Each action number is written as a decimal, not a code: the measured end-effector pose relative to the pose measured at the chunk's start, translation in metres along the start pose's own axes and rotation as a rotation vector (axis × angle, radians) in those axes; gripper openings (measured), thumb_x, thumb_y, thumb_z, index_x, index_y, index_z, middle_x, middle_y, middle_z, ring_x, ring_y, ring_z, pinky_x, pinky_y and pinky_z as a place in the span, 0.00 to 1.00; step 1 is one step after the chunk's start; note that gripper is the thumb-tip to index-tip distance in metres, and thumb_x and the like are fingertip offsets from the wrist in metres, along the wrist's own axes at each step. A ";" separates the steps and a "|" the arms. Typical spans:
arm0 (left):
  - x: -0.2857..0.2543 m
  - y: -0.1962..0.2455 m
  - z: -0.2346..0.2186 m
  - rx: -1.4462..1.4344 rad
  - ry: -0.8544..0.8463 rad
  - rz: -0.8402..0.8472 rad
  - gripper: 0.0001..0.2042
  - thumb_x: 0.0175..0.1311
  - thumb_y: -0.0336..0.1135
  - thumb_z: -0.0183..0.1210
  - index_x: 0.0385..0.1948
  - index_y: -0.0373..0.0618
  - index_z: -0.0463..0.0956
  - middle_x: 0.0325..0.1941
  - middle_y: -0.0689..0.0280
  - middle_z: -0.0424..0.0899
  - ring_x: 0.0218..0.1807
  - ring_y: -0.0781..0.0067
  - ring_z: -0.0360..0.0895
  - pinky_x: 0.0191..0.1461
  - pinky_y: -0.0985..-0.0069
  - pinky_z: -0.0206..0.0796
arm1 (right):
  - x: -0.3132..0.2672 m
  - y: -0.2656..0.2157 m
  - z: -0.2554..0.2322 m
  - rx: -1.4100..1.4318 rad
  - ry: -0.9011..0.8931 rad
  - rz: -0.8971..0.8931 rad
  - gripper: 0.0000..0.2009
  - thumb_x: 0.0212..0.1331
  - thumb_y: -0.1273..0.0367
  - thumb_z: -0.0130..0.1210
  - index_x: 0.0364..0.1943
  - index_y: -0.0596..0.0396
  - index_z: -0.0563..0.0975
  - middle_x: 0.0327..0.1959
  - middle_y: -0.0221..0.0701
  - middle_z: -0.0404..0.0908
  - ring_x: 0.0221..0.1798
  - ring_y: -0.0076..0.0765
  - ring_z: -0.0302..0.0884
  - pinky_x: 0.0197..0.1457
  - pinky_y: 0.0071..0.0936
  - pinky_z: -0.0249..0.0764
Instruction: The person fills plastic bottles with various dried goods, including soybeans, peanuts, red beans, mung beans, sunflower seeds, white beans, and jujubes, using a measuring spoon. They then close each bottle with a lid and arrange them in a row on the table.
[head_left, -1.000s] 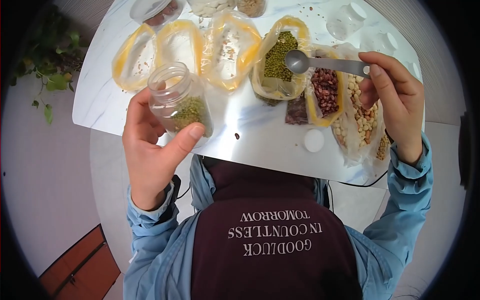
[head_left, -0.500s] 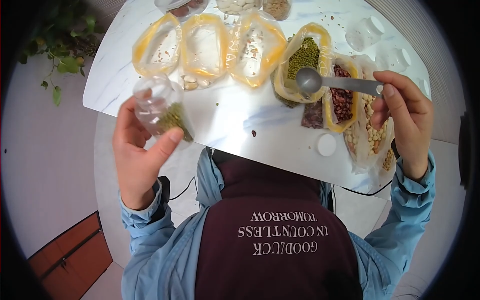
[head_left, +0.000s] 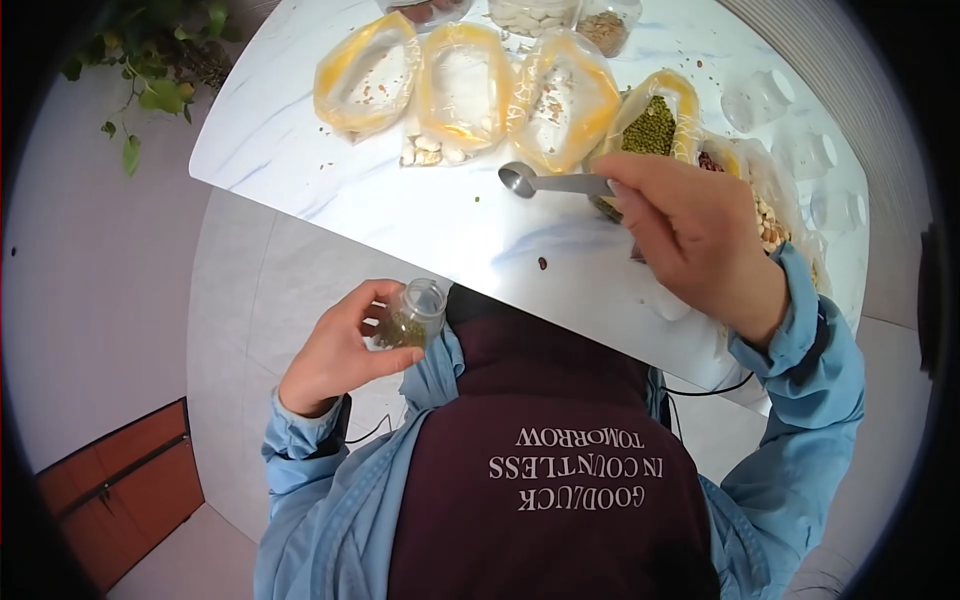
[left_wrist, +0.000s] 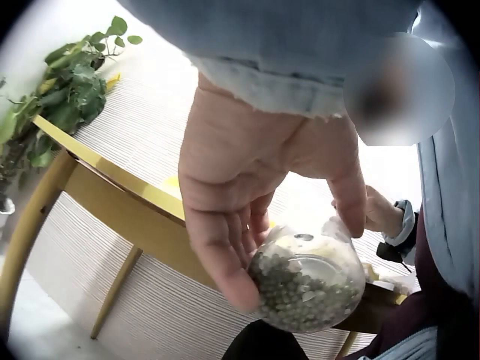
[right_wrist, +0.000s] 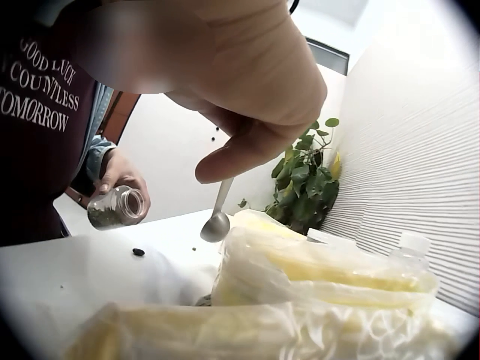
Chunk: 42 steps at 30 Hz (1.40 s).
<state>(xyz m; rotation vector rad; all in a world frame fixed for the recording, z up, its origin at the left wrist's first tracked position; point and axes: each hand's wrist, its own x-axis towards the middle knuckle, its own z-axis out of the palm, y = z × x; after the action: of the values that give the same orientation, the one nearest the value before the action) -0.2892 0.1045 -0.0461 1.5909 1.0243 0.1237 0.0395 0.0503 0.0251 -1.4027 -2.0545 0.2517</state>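
My left hand (head_left: 328, 352) grips a small clear jar (head_left: 424, 305) with green mung beans in its lower part. It holds the jar tilted and uncapped, off the table's front edge near my torso. In the left wrist view, green beans (left_wrist: 300, 300) show through the jar's base. My right hand (head_left: 695, 225) pinches the handle of a metal measuring spoon (head_left: 570, 184), its bowl pointing left over the white table. Behind this hand stands an opened bag of mung beans (head_left: 648, 128), partly covered by it.
Three yellow-rimmed bags stand along the back left, among them one (head_left: 462, 85) with white beans at its base. Filled jars (head_left: 535, 15) line the far edge. Clear jars (head_left: 757, 100) lie at the right. A dark red bean (head_left: 543, 263) lies near the table's front edge (head_left: 400, 262).
My left hand has lowered the jar from over the table toward my torso. The right hand has carried the spoon left, away from above the mung bean bag. The head view has shifted.
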 end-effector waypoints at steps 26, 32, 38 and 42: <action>0.017 -0.027 0.019 0.102 0.123 0.013 0.34 0.45 0.45 0.71 0.52 0.35 0.67 0.47 0.53 0.77 0.46 0.60 0.77 0.47 0.70 0.70 | 0.009 -0.033 0.033 -0.083 -0.106 -0.373 0.18 0.42 0.84 0.55 0.44 0.68 0.77 0.21 0.34 0.75 0.19 0.32 0.73 0.20 0.26 0.67; 0.006 -0.005 0.009 0.114 0.024 0.035 0.31 0.44 0.40 0.71 0.51 0.39 0.69 0.46 0.58 0.78 0.46 0.64 0.77 0.50 0.71 0.70 | 0.009 -0.029 -0.006 -0.230 -0.056 -0.181 0.13 0.57 0.80 0.52 0.47 0.61 0.78 0.24 0.33 0.79 0.24 0.28 0.78 0.26 0.19 0.72; 0.004 0.015 0.008 -0.077 -0.048 0.236 0.30 0.43 0.35 0.72 0.52 0.42 0.69 0.47 0.64 0.78 0.49 0.70 0.75 0.54 0.71 0.68 | -0.008 -0.003 -0.057 -0.147 0.180 0.155 0.08 0.63 0.75 0.51 0.43 0.58 0.79 0.23 0.27 0.79 0.25 0.16 0.75 0.26 0.13 0.71; 0.019 0.032 0.015 -0.171 -0.060 0.359 0.32 0.42 0.33 0.73 0.53 0.43 0.68 0.48 0.65 0.78 0.50 0.73 0.75 0.54 0.72 0.67 | -0.019 0.015 -0.076 -0.129 0.181 0.377 0.08 0.63 0.75 0.51 0.42 0.58 0.79 0.23 0.28 0.79 0.23 0.17 0.75 0.26 0.14 0.70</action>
<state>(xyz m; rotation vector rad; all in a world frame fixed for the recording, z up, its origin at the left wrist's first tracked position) -0.2520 0.1078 -0.0324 1.5962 0.6555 0.3951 0.1007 0.0255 0.0701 -1.8194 -1.6757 0.1431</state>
